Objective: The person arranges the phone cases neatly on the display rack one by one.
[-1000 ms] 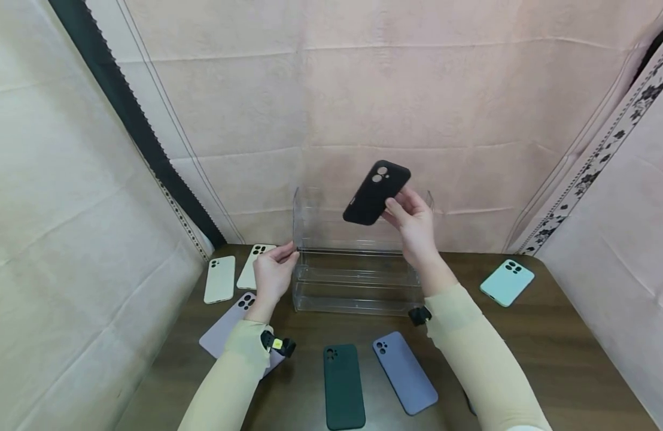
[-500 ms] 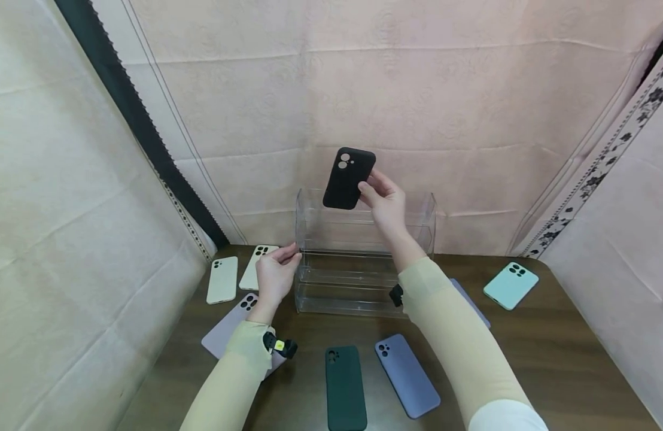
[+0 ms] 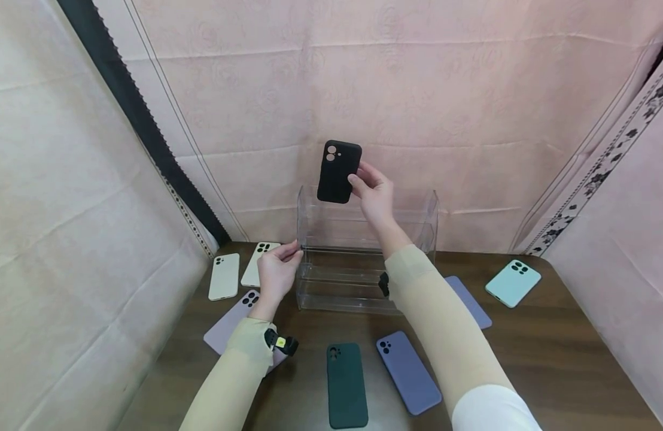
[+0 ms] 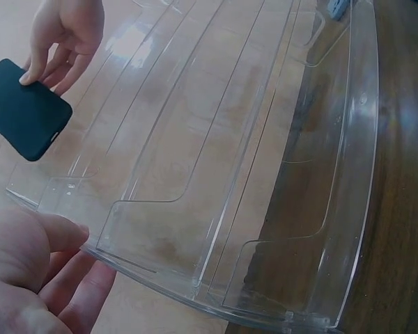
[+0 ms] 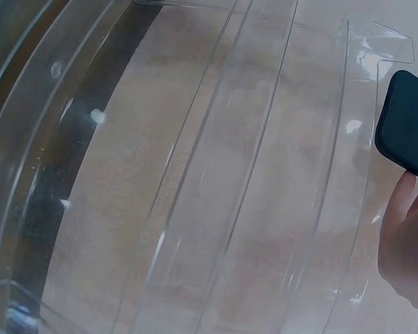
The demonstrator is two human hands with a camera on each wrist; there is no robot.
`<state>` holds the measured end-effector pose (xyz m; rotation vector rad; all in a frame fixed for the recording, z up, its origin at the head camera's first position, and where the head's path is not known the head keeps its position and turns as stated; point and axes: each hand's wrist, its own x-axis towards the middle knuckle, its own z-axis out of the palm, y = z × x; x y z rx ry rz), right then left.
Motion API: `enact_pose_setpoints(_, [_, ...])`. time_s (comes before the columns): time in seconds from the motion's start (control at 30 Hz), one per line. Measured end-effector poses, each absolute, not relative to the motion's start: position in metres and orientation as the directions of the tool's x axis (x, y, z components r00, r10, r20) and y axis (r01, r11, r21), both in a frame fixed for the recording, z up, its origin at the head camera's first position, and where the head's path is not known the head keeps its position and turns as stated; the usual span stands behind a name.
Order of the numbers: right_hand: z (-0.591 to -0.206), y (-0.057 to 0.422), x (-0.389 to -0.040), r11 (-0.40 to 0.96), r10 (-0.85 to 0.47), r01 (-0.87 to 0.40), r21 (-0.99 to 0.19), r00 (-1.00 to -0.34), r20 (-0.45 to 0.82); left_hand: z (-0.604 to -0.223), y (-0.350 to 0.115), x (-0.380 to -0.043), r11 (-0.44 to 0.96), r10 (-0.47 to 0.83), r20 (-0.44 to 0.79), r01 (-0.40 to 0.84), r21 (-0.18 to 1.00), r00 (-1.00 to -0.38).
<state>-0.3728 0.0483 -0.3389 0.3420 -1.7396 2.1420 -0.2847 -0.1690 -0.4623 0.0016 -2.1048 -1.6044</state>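
A black phone case [image 3: 339, 172] with two round camera holes is held up by my right hand [image 3: 376, 194], thumb on its near face and fingers behind. It overlaps the upper left of a clear tiered acrylic rack [image 3: 342, 302] in the head view. My left hand [image 3: 278, 270] pinches the rack's left side edge, and the left wrist view shows thumb and fingers [image 4: 66, 233] at that clear edge. In the right wrist view the case [image 5: 411, 125] appears at the right, beyond the rack's tiers.
White cases [image 3: 224, 276] and a lilac case [image 3: 231, 323] lie left. A dark green case [image 3: 347, 386] and a blue-purple case [image 3: 409, 372] lie in front. Another bluish case [image 3: 468, 302] is partly behind my right arm; a mint case [image 3: 513, 283] lies far right. Cloth walls surround the table.
My right hand has carried the black case left and slightly up, turning it more upright. The left hand stays at the rack's edge. The bluish case behind the right arm has come into view.
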Motion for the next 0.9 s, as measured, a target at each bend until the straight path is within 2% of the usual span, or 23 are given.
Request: enact_pose_setpoints(0.9, [-0.331, 0.031, -0.379, -0.104, 0.104, -0.311, -0.945, -0.948, 0.301, -0.467, -0.168, -0.286, 0.335, -0.298, 0.403, 0.301, 0.893, -0.865])
